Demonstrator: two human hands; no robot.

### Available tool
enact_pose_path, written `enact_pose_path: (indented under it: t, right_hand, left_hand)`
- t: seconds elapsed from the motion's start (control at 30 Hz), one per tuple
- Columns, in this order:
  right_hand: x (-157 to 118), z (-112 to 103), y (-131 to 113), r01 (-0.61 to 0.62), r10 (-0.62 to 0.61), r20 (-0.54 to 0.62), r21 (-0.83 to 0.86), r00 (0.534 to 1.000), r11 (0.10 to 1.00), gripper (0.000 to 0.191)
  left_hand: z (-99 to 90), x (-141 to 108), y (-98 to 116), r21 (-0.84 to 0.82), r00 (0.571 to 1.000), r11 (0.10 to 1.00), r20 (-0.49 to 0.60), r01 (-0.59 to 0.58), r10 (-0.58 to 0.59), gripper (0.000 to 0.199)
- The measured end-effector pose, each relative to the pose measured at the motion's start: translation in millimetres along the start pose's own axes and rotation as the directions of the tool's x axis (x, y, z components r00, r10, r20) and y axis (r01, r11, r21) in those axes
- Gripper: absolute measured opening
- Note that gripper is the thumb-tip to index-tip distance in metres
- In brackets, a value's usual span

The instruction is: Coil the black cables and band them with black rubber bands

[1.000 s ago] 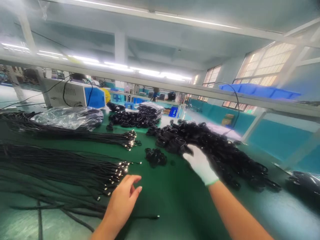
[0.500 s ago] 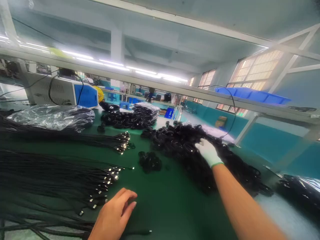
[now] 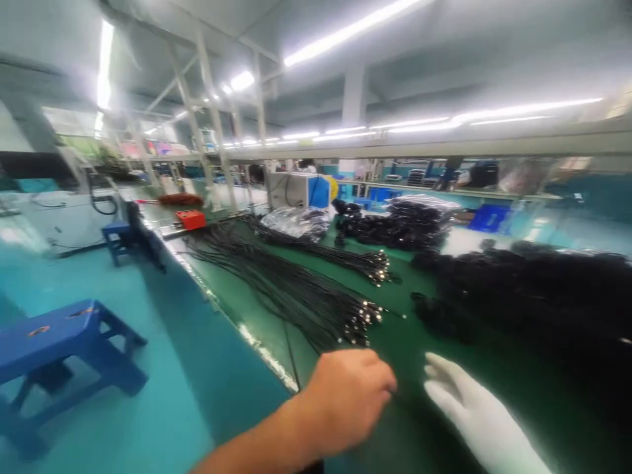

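My bare left hand (image 3: 348, 395) is closed over the green table near its front edge. A dark, blurred cable end shows at its fingertips; most of the cable is hidden by the hand. To its right, my right hand (image 3: 474, 405) wears a white glove, holds nothing and has its fingers slightly apart, pointing toward the left hand. Beyond the left hand lies a spread bundle of long black cables (image 3: 291, 283) with shiny connector ends. Behind that is a second black cable bundle (image 3: 345, 258). A large heap of coiled black cables (image 3: 538, 289) lies beyond my right hand, blurred.
Clear plastic bags (image 3: 296, 222) and stacked bagged coils (image 3: 419, 217) lie at the back. A grey and blue machine (image 3: 301, 191) stands behind them. On the left are a red box (image 3: 190, 219), the table's edge (image 3: 257, 342) and a blue stool (image 3: 74, 336) on the floor.
The view has swung left, bringing the floor and stool in. My right hand has come off the coil heap, back near the left. My left hand has closed from a loosely open pose.
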State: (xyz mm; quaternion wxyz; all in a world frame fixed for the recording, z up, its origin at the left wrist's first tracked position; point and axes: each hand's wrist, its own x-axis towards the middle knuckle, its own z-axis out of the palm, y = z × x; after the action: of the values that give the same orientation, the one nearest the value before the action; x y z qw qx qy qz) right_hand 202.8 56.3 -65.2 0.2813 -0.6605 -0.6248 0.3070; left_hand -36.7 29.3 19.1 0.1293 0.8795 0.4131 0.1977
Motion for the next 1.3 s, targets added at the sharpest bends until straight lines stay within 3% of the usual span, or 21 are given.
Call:
enact_pose_path:
  t: [0.07,0.13,0.27,0.37,0.5,0.6,0.7,0.8,0.9,1.03,1.1,1.2,1.23,1.27,1.3]
  right_hand:
    - [-5.5,13.6,-5.1,0.078,-0.074,0.051,-0.089,0.996,0.993,0.06]
    - [-8.4,20.6,-17.1,0.182,-0.174,0.055,-0.201,0.983,0.963,0.055]
    - [-7.8,33.6,-49.4,0.277,-0.229,0.169,-0.368,0.959,0.887,0.054]
    - [-8.1,45.3,-62.8,0.276,-0.215,0.194,-0.387,0.957,0.88,0.055]
    - [-9.0,38.5,-54.9,0.228,-0.204,0.103,-0.359,0.973,0.905,0.057]
    - [-11.0,10.0,-42.4,0.163,-0.175,-0.007,-0.324,0.985,0.932,0.057]
    - [-17.6,-14.9,-43.9,0.064,-0.101,-0.137,-0.25,0.985,0.966,0.055]
    - [-22.4,-12.3,-62.8,0.182,-0.218,-0.161,-0.209,0.963,0.961,0.064]
    - [-19.6,7.9,-81.4,0.327,-0.36,-0.075,-0.278,0.93,0.903,0.073]
    - [-12.5,9.7,-78.7,0.196,-0.192,0.043,-0.278,0.981,0.94,0.039]
    - [-15.4,-4.1,-69.2,0.161,-0.137,0.148,-0.162,0.979,0.974,0.034]
    - [-25.6,-23.1,-59.7,0.174,-0.223,0.32,0.177,0.921,0.969,0.036]
    - [-27.9,-26.8,-58.7,0.142,-0.222,0.283,0.275,0.933,0.951,0.036]
    - [-29.3,-29.4,-58.5,0.128,-0.187,0.167,0.311,0.968,0.942,0.036]
    - [-29.8,-31.6,-59.0,0.115,-0.113,-0.026,0.294,0.993,0.949,0.035]
  left_hand:
    - [-15.0,-30.9,-34.1,0.098,0.978,0.973,-0.02,0.207,-0.206,0.019]
    - [-24.0,-56.9,-71.8,0.151,0.92,0.908,-0.113,0.39,-0.377,0.02]
    - [-26.1,-75.7,-126.6,0.143,0.803,0.805,-0.285,0.576,-0.524,0.016]
    - [-19.7,-62.3,-142.6,0.132,0.805,0.813,-0.299,0.567,-0.512,0.013]
    - [-15.1,-35.8,-152.8,0.093,0.863,0.874,-0.237,0.477,-0.445,0.008]
    - [-26.2,-24.2,-158.0,0.005,0.923,0.93,-0.126,0.367,-0.364,0.006]
    - [-49.1,-14.8,-151.7,-0.131,0.972,0.964,-0.009,0.234,-0.237,0.011]
    - [-70.8,0.7,-127.0,-0.222,0.992,0.968,-0.008,0.118,-0.123,0.016]
    - [-80.3,20.4,-98.9,-0.241,0.984,0.97,-0.155,0.046,-0.085,0.024]
    - [-84.4,36.3,-91.7,-0.175,0.917,0.982,-0.377,0.066,-0.129,0.025]
    - [-84.7,38.2,-96.8,-0.142,0.9,0.983,-0.405,0.112,-0.161,0.023]
    - [-77.2,42.9,-99.6,-0.109,0.922,0.989,-0.362,0.104,-0.137,0.012]
    - [-73.4,45.1,-97.6,-0.102,0.935,0.991,-0.337,0.081,-0.111,0.011]
    - [-69.7,47.2,-94.2,-0.09,0.947,0.994,-0.313,0.054,-0.08,0.011]
    - [-66.6,48.9,-89.7,-0.08,0.956,0.996,-0.291,0.025,-0.048,0.012]
